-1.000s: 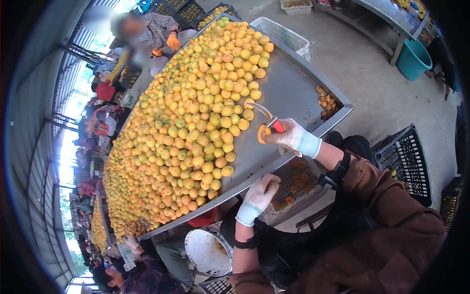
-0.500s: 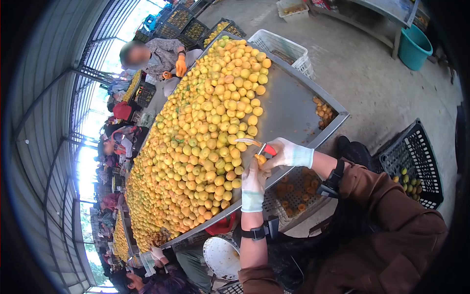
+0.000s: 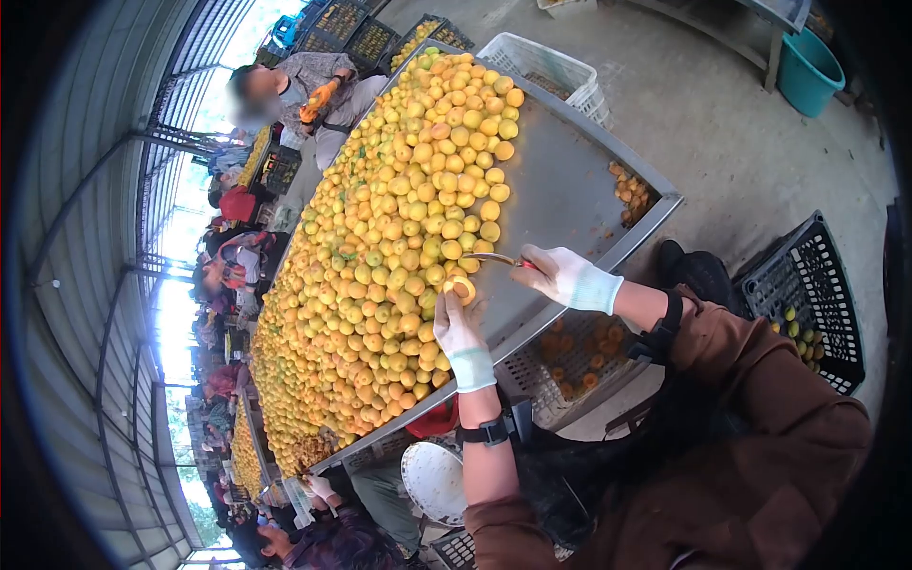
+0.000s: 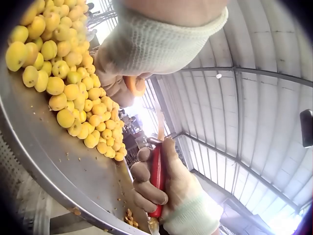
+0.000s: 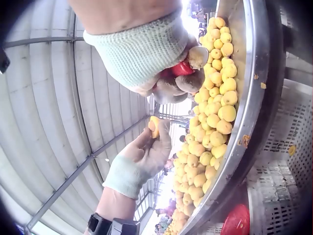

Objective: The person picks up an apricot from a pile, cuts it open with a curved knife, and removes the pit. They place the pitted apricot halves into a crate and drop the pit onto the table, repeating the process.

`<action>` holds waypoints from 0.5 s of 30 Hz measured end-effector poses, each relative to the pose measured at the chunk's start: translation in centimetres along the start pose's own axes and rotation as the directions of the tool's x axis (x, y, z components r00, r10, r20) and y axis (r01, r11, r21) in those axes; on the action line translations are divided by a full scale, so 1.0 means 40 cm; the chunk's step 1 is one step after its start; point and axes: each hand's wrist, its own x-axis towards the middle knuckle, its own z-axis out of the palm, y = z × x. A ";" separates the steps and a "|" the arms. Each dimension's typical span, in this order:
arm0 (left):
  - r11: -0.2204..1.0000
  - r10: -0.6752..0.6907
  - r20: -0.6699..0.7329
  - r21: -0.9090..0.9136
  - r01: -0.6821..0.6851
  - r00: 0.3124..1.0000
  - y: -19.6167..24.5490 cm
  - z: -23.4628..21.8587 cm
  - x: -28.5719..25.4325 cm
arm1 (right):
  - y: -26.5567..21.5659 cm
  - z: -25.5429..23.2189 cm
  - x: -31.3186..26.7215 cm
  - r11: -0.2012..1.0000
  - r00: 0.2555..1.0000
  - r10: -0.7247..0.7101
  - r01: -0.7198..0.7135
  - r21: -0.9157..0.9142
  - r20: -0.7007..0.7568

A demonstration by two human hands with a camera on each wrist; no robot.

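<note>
The gloved left hand (image 3: pixel 460 329) pinches a cut orange-yellow fruit (image 3: pixel 461 289) near the edge of the fruit heap (image 3: pixel 380 237). In the right wrist view the same fruit (image 5: pixel 154 127) sits between thumb and fingers of the left hand (image 5: pixel 146 155). To its right, above the metal table (image 3: pixel 546 180), the gloved right hand (image 3: pixel 570 277) grips a curved knife (image 3: pixel 491 256). Its fingers wrap the red handle (image 4: pixel 157 176) in the left wrist view, the blade pointing toward the fruit but apart from it. Something pale (image 5: pixel 198 57) shows at the handle's end.
Orange scraps (image 3: pixel 630 193) lie in the table's right corner. Below the near rim stands a perforated crate (image 3: pixel 532 375) with fruit pieces, beside a white bucket (image 3: pixel 434 483). A black crate (image 3: pixel 807 299) is at right, a white crate (image 3: pixel 541 71) behind. Another person (image 3: pixel 318 90) works across the heap.
The hands, together half a second ago, have parted. The left hand has moved left with the fruit; the right hand has moved slightly right and up with the knife.
</note>
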 end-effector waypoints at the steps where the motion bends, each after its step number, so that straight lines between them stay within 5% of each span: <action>1: 1.000 0.005 -0.010 -0.011 -0.005 1.000 0.001 -0.001 -0.001 | -0.003 0.001 -0.003 0.998 0.999 -0.052 0.052 -0.030 0.016; 10: 0.994 0.012 0.023 -0.105 -0.010 1.000 0.002 0.022 -0.003 | -0.014 -0.013 0.013 0.986 0.998 0.020 -0.011 0.163 -0.054; 11: 0.994 -0.002 0.022 -0.112 0.004 1.000 0.000 0.028 -0.005 | -0.027 -0.025 0.017 0.937 0.979 0.202 -0.202 0.286 0.030; 15: 0.989 -0.057 0.048 -0.133 0.063 0.997 0.007 0.069 -0.022 | -0.076 -0.064 0.012 0.732 0.914 0.383 -0.388 0.560 0.131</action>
